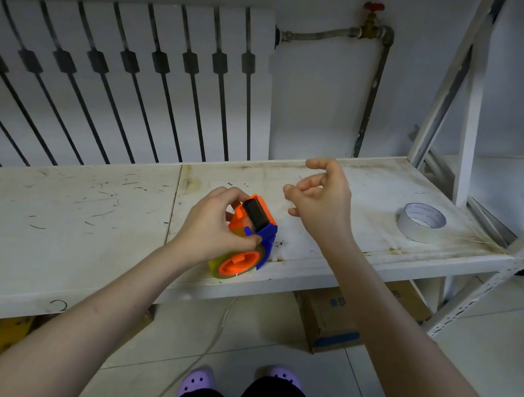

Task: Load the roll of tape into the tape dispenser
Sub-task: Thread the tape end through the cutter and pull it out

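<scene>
An orange and blue tape dispenser (251, 230) rests on the white shelf (84, 225) near its front edge. A yellowish clear roll of tape (221, 268) sits around the dispenser's orange hub. My left hand (213, 225) grips the dispenser from the left, thumb on the blue part. My right hand (319, 194) hovers just right of and above it, fingers curled apart, holding nothing I can make out. A second, white roll of tape (421, 222) lies flat at the shelf's right end.
A white radiator (119, 79) stands behind the shelf, with a pipe and red valve (372, 19) to its right. White shelf uprights (474, 93) rise at the right. Cardboard boxes (337, 325) sit on the tiled floor under the shelf.
</scene>
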A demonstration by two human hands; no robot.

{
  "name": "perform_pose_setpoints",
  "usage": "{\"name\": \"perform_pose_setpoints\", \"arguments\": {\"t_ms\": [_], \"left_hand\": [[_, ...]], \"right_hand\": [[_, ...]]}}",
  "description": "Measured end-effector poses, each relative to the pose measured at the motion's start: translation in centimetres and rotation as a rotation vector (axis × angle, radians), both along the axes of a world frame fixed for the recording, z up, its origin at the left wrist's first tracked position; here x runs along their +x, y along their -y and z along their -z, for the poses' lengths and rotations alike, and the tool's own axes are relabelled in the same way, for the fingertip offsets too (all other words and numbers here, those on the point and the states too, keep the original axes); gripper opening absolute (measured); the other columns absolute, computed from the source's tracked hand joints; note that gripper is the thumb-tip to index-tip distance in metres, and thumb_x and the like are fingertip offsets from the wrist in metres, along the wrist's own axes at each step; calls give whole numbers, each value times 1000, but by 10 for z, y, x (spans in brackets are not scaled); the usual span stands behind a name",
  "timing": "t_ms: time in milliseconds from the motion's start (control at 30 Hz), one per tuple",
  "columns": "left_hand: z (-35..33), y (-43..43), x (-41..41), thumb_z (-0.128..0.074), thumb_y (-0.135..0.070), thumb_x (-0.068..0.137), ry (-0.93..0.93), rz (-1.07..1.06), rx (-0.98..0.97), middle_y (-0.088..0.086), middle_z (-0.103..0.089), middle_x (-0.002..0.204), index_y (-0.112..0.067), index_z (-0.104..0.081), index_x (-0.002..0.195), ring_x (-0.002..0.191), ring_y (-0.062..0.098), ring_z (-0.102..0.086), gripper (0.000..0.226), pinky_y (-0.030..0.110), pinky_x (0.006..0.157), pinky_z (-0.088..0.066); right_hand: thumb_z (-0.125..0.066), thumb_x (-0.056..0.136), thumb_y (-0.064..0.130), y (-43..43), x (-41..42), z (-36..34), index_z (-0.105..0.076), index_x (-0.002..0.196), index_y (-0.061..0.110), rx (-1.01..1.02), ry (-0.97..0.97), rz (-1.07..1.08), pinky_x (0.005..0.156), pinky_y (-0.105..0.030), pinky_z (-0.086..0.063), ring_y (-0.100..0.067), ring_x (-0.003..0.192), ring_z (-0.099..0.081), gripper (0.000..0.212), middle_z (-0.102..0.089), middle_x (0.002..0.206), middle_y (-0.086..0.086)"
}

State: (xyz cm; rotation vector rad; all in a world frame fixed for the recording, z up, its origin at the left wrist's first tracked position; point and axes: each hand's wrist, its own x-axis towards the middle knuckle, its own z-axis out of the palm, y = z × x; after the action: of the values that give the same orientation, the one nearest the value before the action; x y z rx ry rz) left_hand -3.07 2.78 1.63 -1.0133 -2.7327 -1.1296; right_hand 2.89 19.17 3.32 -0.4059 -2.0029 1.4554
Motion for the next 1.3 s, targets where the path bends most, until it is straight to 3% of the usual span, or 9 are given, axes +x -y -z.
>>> {"name": "perform_pose_setpoints", "arguments": {"t_ms": [167, 400, 533, 700, 833, 967, 1067, 1167, 1300], "left_hand": [[0, 2, -1, -84, -31, 59, 12, 10, 15, -5, -54, 104, -20, -59, 110, 99, 17, -57, 58, 34, 86, -56], [4, 6, -2, -85, -28, 60, 2, 26, 40, -3, -57, 105, -21, -60, 109, 100, 15, -56, 56, 32, 87, -55], [6, 9, -2, -84, -30, 58, 11, 35, 62, -5, -56, 105, -20, -60, 111, 101, 14, -56, 59, 32, 88, -55], [8, 16, -1, -79, -32, 55, 42, 46, 133, -3, -58, 107, -19, -60, 112, 101, 11, -56, 61, 24, 87, -53], [10, 22, -3, -82, -27, 58, 77, 61, 163, -5, -57, 108, -25, -57, 109, 100, 5, -56, 57, 14, 83, -50], [14, 27, -6, -86, -15, 62, 121, 70, 214, -14, -55, 104, -27, -54, 109, 99, 4, -58, 59, 0, 76, -46], [15, 30, -8, -86, -12, 64, 141, 83, 220, -17, -55, 106, -28, -53, 110, 100, 9, -59, 58, 3, 77, -47], [16, 33, -12, -83, -30, 56, 169, 102, 249, -9, -59, 109, -29, -55, 109, 102, 13, -61, 61, 4, 79, -48], [16, 34, -12, -80, -38, 53, 169, 125, 246, -10, -60, 110, -39, -53, 104, 105, 11, -61, 58, 4, 80, -48]], "right_hand": [[-74, 78, 11, -1, -6, 11, -48, 116, 18, 9, 41, 41, 65, -32, -60, -21, 76, -68, 46, -63, 83, -5], [-74, 79, 17, 4, -8, 25, -48, 117, 18, 79, 100, 49, 73, -32, -55, -19, 74, -66, 46, -62, 77, 5], [-72, 81, 24, 9, -8, 36, -48, 116, 19, 70, 127, 44, 71, -32, -56, -19, 77, -66, 43, -61, 78, 7], [-68, 85, 23, 23, -9, 51, -49, 116, 15, -179, 165, -43, 66, -29, -58, -15, 79, -66, 38, -63, 81, 4], [-65, 87, 19, 33, -9, 56, -50, 113, 13, -451, 107, -108, 65, -24, -57, -20, 88, -67, 31, -67, 97, -10], [-67, 86, 22, 38, -11, 59, -53, 114, 15, -557, 151, -128, 63, -20, -53, -12, 80, -65, 32, -67, 104, -10], [-66, 86, 24, 40, -14, 60, -54, 113, 15, -547, 176, -167, 60, -17, -50, -9, 76, -62, 30, -66, 95, -6], [-63, 88, 26, 41, -18, 61, -55, 107, 16, -433, 199, -169, 57, -16, -48, -8, 70, -60, 23, -65, 84, 0], [-57, 92, 24, 43, -23, 69, -56, 107, 12, -237, 237, -124, 75, -31, -57, -19, 89, -65, 20, -67, 102, -9]]}}
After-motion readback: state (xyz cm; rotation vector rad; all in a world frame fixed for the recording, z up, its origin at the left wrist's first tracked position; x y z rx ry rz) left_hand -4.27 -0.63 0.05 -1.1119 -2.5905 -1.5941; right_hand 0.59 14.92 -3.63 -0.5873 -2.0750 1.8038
